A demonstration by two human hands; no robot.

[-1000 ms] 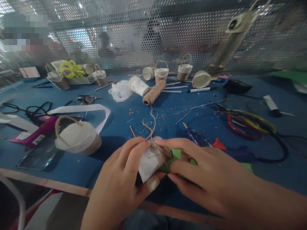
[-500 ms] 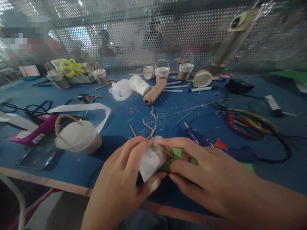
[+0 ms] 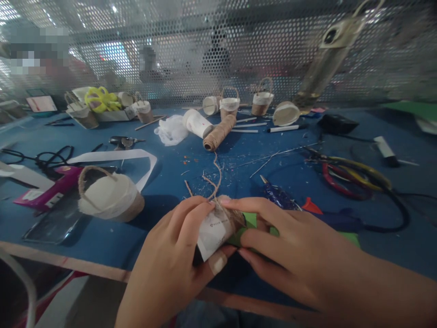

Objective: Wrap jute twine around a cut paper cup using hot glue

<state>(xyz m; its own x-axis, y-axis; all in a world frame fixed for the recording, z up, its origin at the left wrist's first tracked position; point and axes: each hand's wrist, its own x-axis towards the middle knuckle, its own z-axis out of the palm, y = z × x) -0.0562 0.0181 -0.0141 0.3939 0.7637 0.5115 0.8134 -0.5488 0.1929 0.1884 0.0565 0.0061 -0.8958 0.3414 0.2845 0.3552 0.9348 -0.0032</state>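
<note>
A small paper cup, white with printing and partly wound with brown twine, lies tilted between my hands near the table's front edge. My left hand is closed round its left side, thumb below and fingertips on top. From the right, my right hand grips its wrapped end, index finger pressing the twine on top. Green paper shows beneath the right fingers; how it joins the cup is hidden. A twine strand runs from the cup back to a twine roll.
A twine-handled cup basket stands left, beside a magenta tool and white ribbon. To the right lie a blue glue gun, its cable, and coloured-handled pliers. Several small baskets line the back before a perforated metal screen.
Both hands keep nearly the same hold on the cup and twine. The whole view has shifted very slightly; nothing was taken up or let go.
</note>
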